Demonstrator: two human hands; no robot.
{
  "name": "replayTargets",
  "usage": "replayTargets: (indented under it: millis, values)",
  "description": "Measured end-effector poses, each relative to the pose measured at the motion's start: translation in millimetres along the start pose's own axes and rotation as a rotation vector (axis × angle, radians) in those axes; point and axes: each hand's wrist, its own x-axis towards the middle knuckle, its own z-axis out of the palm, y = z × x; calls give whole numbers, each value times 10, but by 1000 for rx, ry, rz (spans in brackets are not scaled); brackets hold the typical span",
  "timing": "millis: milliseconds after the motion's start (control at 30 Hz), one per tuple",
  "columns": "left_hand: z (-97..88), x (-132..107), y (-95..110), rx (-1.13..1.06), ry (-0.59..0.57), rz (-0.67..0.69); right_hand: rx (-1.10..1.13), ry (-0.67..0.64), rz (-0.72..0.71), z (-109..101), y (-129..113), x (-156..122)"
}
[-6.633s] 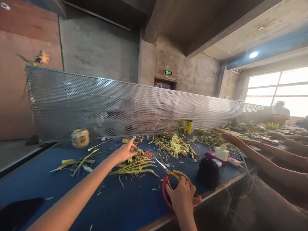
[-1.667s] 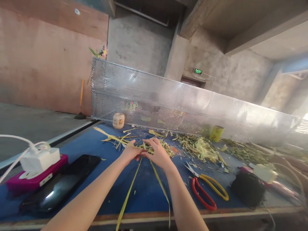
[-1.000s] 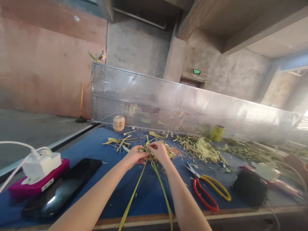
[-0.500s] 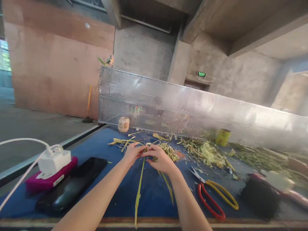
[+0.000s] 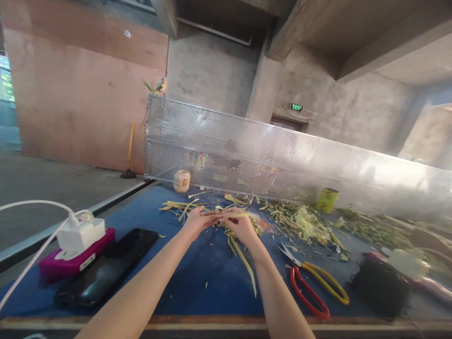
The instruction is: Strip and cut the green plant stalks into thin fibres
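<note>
The pale leaf strip [image 5: 237, 215] that hung toward the near edge of the counter [image 5: 206, 301] now lies crosswise above it, pinched in the fingertips of the left hand [image 5: 195, 223] and right hand [image 5: 241, 226]. A second strip [image 5: 247, 266] trails below; the sideways turn suggests folding over.

The leaf strips [image 5: 247, 267] were yellowish green, the tabletop [image 5: 201, 287] blue, the scissors [image 5: 299, 264] red on one handle and yellow on the other, the power strip [image 5: 67, 267] magenta, the charger [image 5: 82, 235] white, the phone [image 5: 108, 268] black, and the metal panel [image 5: 254, 146] silvery with dotted perforations.
</note>
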Motion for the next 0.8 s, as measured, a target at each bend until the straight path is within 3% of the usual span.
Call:
replayTargets:
  millis: [133, 267, 500, 800]
  values:
    - [-8, -8, -5, -10, -20, -6, 140, 119, 249, 8, 52, 33]
    - [18, -32, 1, -2, -31, -19, 228, 127, 470, 19, 92, 47]
    - [63, -80, 33, -10, -50, -6, 268, 81, 562, 11, 111, 40]
    - [38, -23, 5, -30, -4, 21, 285, 15, 520, 22, 111, 36]
